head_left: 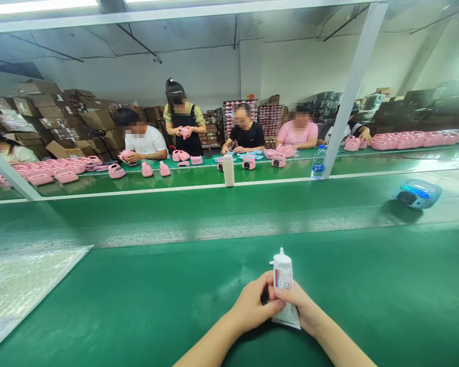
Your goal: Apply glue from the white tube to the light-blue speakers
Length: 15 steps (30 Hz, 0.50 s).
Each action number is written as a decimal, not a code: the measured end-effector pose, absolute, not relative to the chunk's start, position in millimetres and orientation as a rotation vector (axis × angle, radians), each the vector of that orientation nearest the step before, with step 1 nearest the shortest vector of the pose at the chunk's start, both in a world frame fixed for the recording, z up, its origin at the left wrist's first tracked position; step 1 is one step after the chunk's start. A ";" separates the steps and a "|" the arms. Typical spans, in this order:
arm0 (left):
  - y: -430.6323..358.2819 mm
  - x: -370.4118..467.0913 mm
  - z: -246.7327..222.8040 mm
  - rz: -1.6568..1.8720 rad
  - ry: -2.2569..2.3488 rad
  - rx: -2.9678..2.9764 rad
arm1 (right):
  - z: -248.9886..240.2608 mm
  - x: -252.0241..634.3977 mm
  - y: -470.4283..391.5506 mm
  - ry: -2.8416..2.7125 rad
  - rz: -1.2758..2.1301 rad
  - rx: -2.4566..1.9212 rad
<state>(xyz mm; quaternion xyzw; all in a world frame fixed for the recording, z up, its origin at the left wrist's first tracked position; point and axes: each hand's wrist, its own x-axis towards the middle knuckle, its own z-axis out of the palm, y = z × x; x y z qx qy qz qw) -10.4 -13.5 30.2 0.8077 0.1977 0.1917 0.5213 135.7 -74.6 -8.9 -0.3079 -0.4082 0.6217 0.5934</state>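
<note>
A white glue tube [283, 270] with a thin nozzle stands nearly upright between my two hands, over the green tabletop [168, 306]. My left hand [254, 305] is closed round the tube's left side, its thumb lying across the front. From the right, my right hand [300, 300] grips the same tube with its thumb pressed on the printed label. The flat end of the tube shows below the thumbs. A small white piece sticks out at the left of the tube's neck. Some fingers of both hands are hidden behind it.
A blue device with a handle [416, 194] sits on the conveyor belt [199, 214] at the right. Clear plastic sheeting [26, 285] lies at the left. Beyond stand a beige bottle [229, 171], a water bottle [319, 163] and pink housings [413, 140]. Several co-workers sit or stand opposite.
</note>
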 end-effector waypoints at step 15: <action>-13.2 -10.7 29.6 0.447 0.478 1.940 | -11.9 134.4 -73.8 -0.935 1.444 -0.710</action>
